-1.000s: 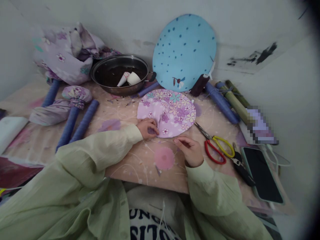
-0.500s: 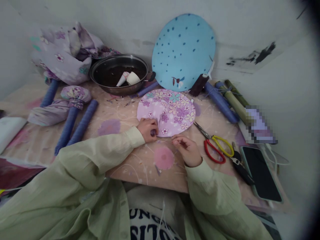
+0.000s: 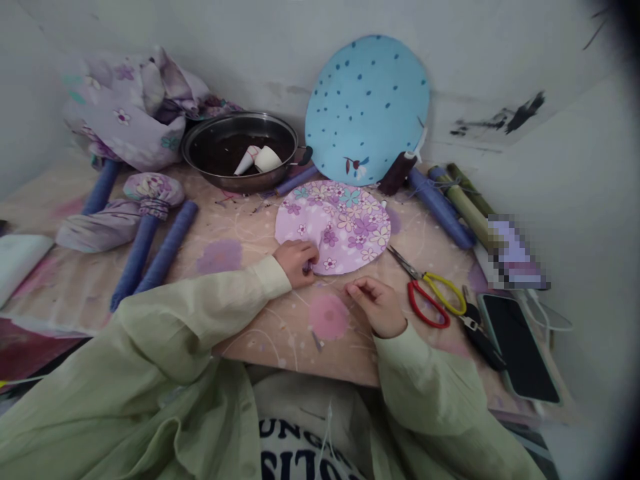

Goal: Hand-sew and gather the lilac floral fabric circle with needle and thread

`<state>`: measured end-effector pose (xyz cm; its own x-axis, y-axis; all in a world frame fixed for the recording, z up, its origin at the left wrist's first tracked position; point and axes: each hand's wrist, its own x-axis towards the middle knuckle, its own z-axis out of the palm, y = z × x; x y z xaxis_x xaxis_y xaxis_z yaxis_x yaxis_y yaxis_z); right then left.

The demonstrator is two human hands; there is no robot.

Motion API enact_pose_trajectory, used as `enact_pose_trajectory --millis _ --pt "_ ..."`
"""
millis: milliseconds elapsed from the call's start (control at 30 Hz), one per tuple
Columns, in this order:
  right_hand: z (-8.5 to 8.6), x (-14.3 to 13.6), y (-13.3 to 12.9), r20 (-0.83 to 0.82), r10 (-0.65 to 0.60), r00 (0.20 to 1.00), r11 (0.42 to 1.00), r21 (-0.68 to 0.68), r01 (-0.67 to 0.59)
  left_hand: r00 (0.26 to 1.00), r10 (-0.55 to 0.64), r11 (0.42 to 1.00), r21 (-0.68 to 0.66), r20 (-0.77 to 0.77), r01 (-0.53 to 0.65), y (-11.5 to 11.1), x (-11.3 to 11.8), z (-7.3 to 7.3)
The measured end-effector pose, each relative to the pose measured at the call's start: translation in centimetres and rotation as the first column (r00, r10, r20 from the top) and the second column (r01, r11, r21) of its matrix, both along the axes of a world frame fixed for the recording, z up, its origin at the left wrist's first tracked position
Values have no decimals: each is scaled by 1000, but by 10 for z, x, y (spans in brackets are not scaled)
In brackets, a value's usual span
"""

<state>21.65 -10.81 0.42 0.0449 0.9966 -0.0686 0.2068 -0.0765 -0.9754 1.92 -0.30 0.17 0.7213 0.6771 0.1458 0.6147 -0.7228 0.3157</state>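
Note:
A round piece of pink-purple flowered fabric point(image 3: 345, 227) lies on the table in front of me. My left hand point(image 3: 297, 262) is closed on its lower left edge, where the cloth is gathered up under the fingers. To the right, my right hand point(image 3: 377, 303) is a little apart from the fabric's near edge, thumb and forefinger pinched together. Whatever that pinch holds is too small to make out. Scissors point(image 3: 430, 290) with one red and one yellow handle lie just beyond the right hand, tips toward the fabric.
A metal pan point(image 3: 240, 180) holds white thread cones point(image 3: 267, 160). Behind the fabric a blue dotted disc point(image 3: 367, 110) leans on the wall beside a dark thread spool point(image 3: 399, 173). Purple-wrapped rods point(image 3: 167, 247) lie left; a black-handled tool point(image 3: 483, 340) and a phone point(image 3: 520, 347) lie right.
My right hand has drawn slightly away from the fabric's near edge, down and to the right. The left hand keeps its hold on the fabric.

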Motion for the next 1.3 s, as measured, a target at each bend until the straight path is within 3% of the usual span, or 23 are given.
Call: enact_pose_trajectory --millis 833,1300 --pt "12 15 -29 141 -8 990 995 -93 22 988 67 997 35 -136 -63 -10 6 13" --pt "34 40 -61 263 -59 963 992 -94 86 984 65 997 51 -164 -58 -11 7 13"
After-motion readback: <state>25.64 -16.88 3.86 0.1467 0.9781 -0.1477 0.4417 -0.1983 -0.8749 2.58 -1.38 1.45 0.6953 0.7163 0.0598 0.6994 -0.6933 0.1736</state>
